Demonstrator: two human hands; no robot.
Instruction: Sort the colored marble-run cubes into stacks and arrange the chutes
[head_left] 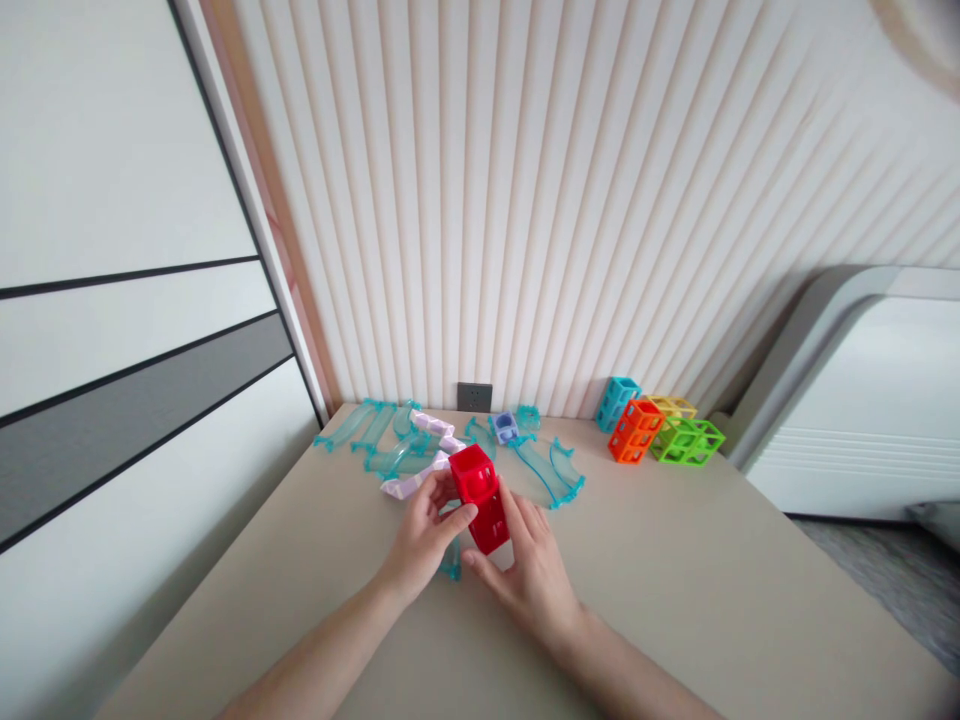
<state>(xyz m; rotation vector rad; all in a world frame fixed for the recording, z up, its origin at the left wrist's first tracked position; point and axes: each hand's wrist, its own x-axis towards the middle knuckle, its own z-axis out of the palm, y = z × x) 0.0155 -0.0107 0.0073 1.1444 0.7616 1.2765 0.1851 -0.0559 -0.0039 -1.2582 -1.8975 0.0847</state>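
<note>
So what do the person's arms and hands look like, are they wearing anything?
They look plain and bare! The left hand and right hand have no gloves, and I see no rings on the fingers that show. The left forearm and right forearm have no sleeves, watch, cables or markings that I can see.

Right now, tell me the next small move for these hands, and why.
Probably bring the thumb of the right hand in against the red block: the block is tilted, the left hand has its grip on it, and the right fingers lie along its side, but that thumb looks apart.
</note>
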